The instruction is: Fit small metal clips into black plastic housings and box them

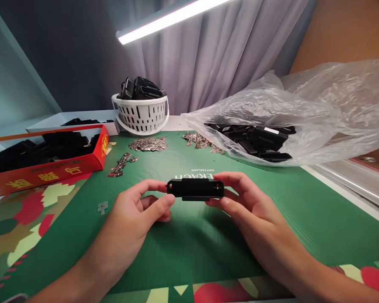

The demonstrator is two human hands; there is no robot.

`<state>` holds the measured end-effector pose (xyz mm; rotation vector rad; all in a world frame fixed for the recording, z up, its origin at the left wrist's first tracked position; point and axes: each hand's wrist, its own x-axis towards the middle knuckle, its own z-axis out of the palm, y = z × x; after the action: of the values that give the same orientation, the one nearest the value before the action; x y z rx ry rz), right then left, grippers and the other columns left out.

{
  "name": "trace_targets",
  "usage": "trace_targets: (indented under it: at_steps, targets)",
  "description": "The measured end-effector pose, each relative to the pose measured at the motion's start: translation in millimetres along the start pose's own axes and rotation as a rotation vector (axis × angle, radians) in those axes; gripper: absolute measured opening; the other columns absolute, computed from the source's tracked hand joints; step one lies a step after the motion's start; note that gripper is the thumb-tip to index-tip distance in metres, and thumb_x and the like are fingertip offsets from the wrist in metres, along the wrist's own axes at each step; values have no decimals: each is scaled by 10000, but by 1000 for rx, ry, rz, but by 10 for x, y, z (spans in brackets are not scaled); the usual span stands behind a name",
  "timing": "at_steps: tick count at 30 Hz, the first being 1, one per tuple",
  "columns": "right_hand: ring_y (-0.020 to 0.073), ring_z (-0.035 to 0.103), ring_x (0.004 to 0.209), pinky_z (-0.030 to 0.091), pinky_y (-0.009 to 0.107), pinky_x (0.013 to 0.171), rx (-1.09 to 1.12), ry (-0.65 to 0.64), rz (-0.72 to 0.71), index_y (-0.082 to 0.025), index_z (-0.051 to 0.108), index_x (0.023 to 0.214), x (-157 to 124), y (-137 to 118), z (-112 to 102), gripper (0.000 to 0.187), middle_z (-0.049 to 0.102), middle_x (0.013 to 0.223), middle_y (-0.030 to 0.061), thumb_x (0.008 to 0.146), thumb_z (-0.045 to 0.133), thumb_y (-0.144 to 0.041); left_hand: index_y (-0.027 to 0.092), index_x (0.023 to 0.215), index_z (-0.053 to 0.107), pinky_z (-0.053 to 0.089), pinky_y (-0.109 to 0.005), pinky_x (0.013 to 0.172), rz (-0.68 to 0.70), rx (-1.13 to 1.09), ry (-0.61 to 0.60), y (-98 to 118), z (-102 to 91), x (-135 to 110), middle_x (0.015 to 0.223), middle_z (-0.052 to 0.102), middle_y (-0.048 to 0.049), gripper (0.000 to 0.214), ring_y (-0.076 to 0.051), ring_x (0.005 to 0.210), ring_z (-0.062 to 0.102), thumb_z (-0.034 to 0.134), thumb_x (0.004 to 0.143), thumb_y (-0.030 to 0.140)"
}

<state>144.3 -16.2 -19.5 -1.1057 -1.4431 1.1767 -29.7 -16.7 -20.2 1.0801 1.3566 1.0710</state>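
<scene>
L/R hands (129, 210) & f'arms (96, 256) bare.

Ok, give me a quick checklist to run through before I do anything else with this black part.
1. Black part steady in both hands: ok, left hand and right hand grip opposite ends.
2. Its inside free of debris: cannot tell, too dark.
3. Metal pieces all piled: not ok, a lone piece lies apart on the mat.
4. Basket upright: ok.
5. Hands clear of the plastic bag: ok.
</scene>
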Motion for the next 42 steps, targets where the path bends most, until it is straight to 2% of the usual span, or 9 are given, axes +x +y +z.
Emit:
trace_targets:
  at_steps: [4, 10, 14, 17, 23, 30, 35, 39, 42]
  targets:
    - [98, 547, 771, 461, 155, 631, -89, 26, 5, -175, 496, 883, 25, -39, 2, 185, 557, 869, 18, 703, 461, -186, 207, 874, 520, 407, -195, 572, -1, 9, 29, -5, 13, 22, 503, 570, 76, 291, -89, 534, 553, 629, 635, 332]
    - [100, 555, 734, 467, 161, 626, -109, 92, -1, -173, 534, 844, 11, -47, -13, 163, 578, 803, 12, 689, 487, -189, 215, 860, 524, 413, -209, 579, -14, 16, 13, -13, 24, 46, 620, 582, 66, 257, -79, 539, 546, 619, 642, 314]
    - [114, 556, 738, 468, 185, 593, -76, 133, 2, -197, 534, 877, 7, -13, -26, 188, 567, 813, 7, 703, 534, -269, 216, 830, 517, 395, -196, 566, -15, 41, 20, -19, -6, 32, 642, 577, 70, 252, -68, 531, 528, 637, 618, 283]
    - [124, 553, 741, 465, 221, 625, -39, 113, 49, -200, 526, 909, 17, 14, -25, 237, 561, 838, 16, 702, 551, -312, 204, 774, 513, 383, -180, 540, -10, 64, -10, -15, -13, 28, 637, 568, 72, 230, -58, 515, 504, 648, 595, 255]
    - [86, 517, 668, 440, 205, 623, 138, 99, 130, -178, 508, 876, 33, 34, 5, 222, 547, 829, 14, 710, 549, -320, 198, 730, 508, 357, -167, 498, 3, 164, -76, 7, 3, 34, 572, 536, 78, 212, -65, 521, 486, 650, 590, 270]
    - [60, 459, 614, 390, 154, 565, 138, 119, 58, -176, 462, 859, 9, 37, 6, 176, 485, 677, -23, 758, 495, -316, 203, 753, 520, 390, -186, 527, 6, 191, -95, 8, 15, 26, 624, 552, 59, 213, -84, 557, 502, 633, 598, 295]
    - [67, 437, 613, 372, 164, 558, 114, 125, 51, -184, 460, 846, -3, 45, 17, 169, 469, 675, -22, 758, 489, -325, 200, 790, 538, 408, -197, 522, -11, 223, -51, 6, 23, 26, 647, 568, 43, 244, -82, 521, 497, 609, 613, 353]
    - [65, 433, 590, 359, 158, 525, 95, 77, 63, -184, 475, 799, 20, 30, 9, 182, 468, 658, -27, 717, 541, -333, 196, 775, 542, 415, -172, 488, 2, 171, -16, 16, 25, 45, 647, 561, 55, 243, -67, 496, 487, 635, 591, 324]
    - [79, 487, 674, 406, 179, 585, 51, 157, 35, -183, 510, 857, 69, -36, -99, 218, 516, 779, -8, 717, 558, -343, 199, 766, 546, 410, -155, 490, 2, 122, 30, 3, 15, 66, 659, 564, 65, 229, -54, 493, 498, 639, 597, 321]
